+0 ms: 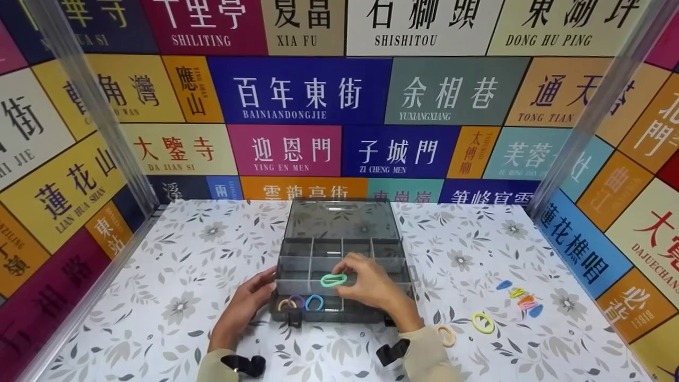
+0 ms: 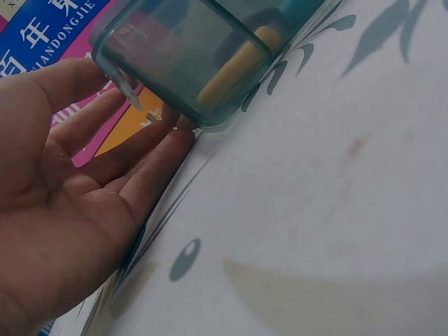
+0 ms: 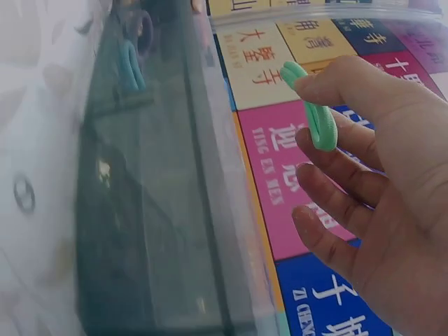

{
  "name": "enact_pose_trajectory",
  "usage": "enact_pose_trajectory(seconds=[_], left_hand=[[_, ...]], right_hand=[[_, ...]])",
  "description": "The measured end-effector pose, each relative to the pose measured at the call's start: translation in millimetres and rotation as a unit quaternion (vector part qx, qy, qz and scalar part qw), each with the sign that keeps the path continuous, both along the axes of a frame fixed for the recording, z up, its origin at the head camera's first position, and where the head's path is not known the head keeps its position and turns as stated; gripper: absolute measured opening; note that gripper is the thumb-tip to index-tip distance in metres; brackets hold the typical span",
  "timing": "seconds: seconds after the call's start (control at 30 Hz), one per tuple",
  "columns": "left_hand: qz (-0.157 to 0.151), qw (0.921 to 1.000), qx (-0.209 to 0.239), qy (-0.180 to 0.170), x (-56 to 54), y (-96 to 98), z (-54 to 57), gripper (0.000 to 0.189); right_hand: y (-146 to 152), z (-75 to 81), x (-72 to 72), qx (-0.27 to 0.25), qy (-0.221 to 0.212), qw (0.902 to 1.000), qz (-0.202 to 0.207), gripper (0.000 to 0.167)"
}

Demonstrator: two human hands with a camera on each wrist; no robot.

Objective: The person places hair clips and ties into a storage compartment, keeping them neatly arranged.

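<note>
A green hair tie (image 1: pixel 333 280) is pinched between the thumb and fingers of my right hand (image 1: pixel 371 281), over the middle of a dark see-through compartment box (image 1: pixel 342 315). In the right wrist view the hair tie (image 3: pixel 320 122) hangs as a narrow loop, the other fingers spread below it. My left hand (image 1: pixel 249 297) has its fingers against the box's left side. The left wrist view shows that palm turned up, fingertips at the lower corner of the box (image 2: pixel 175 63). Blue (image 1: pixel 314 303), purple (image 1: pixel 297 302) and tan (image 1: pixel 287 304) hair ties lie in the front-left compartment.
The box's lid (image 1: pixel 342 220) stands open at the back. Right of the box, on the flower-patterned tabletop (image 1: pixel 175 265), lie a tan hair tie (image 1: pixel 445 336), a yellow hair tie (image 1: pixel 482 322) and several small coloured hair clips (image 1: pixel 526 302). Sign-printed walls (image 1: pixel 297 90) surround the table.
</note>
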State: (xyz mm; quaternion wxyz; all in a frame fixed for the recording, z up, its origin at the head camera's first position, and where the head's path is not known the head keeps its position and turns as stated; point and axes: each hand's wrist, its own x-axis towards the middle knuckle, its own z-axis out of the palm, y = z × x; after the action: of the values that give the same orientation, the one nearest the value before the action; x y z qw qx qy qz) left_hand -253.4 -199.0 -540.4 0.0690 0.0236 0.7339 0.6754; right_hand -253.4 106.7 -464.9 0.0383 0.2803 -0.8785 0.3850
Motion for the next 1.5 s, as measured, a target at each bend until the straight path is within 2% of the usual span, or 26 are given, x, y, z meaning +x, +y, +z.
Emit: enact_pose_trajectory(seconds=[0.27,0.63,1.03,1.33,1.5], left_hand=[[0.005,1.0,0.004,-0.004,0.7,-0.3,-0.2,0.05],[0.008,0.9999,-0.009,-0.009,1.1,2.7,-0.4,0.05],[0.003,1.0,0.006,-0.004,0.5,0.1,-2.1,0.05],[0.009,0.9999,-0.007,-0.007,1.6,0.5,-1.9,0.05],[0.002,0.9999,-0.012,-0.003,1.7,0.5,-2.0,0.05]], right_hand=[[-24,-3.2,4.0,-0.001,-0.005,1.0,0.007,0.022],[-40,-18.6,6.6,0.005,-0.025,0.9997,-0.002,0.021],[-44,-25.2,5.1,-0.006,-0.015,0.9998,-0.01,0.023],[-44,-25.3,4.7,-0.005,-0.032,0.9995,-0.005,0.026],[-42,-24.3,4.7,-0.006,-0.052,0.9986,0.004,0.028]])
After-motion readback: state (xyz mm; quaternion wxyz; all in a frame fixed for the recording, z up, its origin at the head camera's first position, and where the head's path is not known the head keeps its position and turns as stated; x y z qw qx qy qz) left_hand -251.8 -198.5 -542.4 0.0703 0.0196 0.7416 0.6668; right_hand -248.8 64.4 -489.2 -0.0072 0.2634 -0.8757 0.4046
